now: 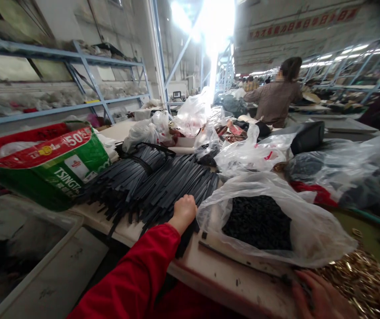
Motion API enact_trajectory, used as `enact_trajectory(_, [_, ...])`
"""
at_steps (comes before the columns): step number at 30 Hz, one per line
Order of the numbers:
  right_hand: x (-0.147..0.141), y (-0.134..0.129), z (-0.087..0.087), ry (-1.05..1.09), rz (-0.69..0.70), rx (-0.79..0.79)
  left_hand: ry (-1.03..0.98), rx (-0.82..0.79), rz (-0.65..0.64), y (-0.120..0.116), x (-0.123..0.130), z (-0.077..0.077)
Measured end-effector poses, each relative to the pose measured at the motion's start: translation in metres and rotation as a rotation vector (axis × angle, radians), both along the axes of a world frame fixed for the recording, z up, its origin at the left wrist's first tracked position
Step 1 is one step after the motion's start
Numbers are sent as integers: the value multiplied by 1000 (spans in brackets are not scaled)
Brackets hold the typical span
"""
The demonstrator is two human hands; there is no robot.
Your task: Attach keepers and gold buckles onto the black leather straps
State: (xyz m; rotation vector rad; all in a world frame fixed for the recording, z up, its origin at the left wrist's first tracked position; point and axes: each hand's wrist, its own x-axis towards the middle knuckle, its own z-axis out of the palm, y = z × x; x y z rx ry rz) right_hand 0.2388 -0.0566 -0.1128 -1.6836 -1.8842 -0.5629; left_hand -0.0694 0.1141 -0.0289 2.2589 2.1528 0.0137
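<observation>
My left hand (183,213), in a red sleeve, is closed at the near right end of a spread of flat black strips (173,186). Its fingertips face away, so whatever they grip is hidden. At the lower right, my right hand (323,294) is slightly blurred, with its fingers bent around the end of a dark narrow strip (239,258) that lies along the table's front. Between the hands, an open clear plastic bag (323,230) holds many small black pieces (259,223). Beside my right hand lies a heap of gold-coloured metal fittings (372,283).
A green and red carton (60,177) stands left of the strips, above a white plastic bin (73,221). Several filled plastic bags (252,153) crowd the table's far side. Blue shelving (90,79) lines the left wall. Another person (276,102) works farther back.
</observation>
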Motion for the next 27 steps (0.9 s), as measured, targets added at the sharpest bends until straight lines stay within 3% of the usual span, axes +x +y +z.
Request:
enact_trajectory(3, [-17,-5,17,39,13,-55,8,0,-4,-1,1,-1])
enact_trajectory(6, [-32,-6,23,116,37,-107,6,10,-18,-3,0,7])
enact_trajectory(10, [-42,-12,30,366,106,-174,-8,68,-70,-18,-2,38])
enact_trajectory(13, [-52,-20,48,824,146,-375,-47,157,-187,-56,7,68])
enact_trajectory(14, [-57,-23,56,1023,186,-504,-70,179,-279,-72,12,75])
enact_trajectory(16, [-68,-28,73,1379,341,-816,-138,247,-716,-104,23,83])
enact_trajectory(18, [-80,-31,86,1580,500,-1054,-153,242,-1058,-129,33,78])
enact_trajectory(19, [-86,-32,90,1620,535,-1118,-194,269,-1128,-136,36,72])
enact_trajectory(21, [-96,-32,93,1628,508,-1148,-374,304,-1051,-140,42,56])
enact_trajectory(23, [-104,-31,92,1587,454,-1137,-695,232,-740,-133,47,40])
enact_trajectory(27, [-119,-28,91,1395,499,-1102,-1398,-240,-79,-111,62,27])
